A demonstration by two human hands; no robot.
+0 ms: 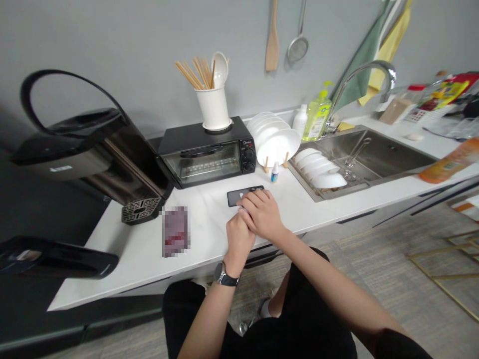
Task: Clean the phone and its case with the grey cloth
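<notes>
My right hand point(263, 213) lies over my left hand point(238, 239) on the white counter point(209, 234), fingers curled together. The right fingertips reach the near edge of a black phone point(241, 194) lying flat on the counter. I cannot tell whether either hand grips anything. A watch point(225, 275) sits on my left wrist.
A black toaster oven point(205, 152) stands behind, with a white chopstick holder point(213, 105) on top. An open black air fryer point(90, 149) is at the left. White plates point(275, 137), a small dropper bottle point(275, 172) and a sink point(366, 154) with bowls are at the right.
</notes>
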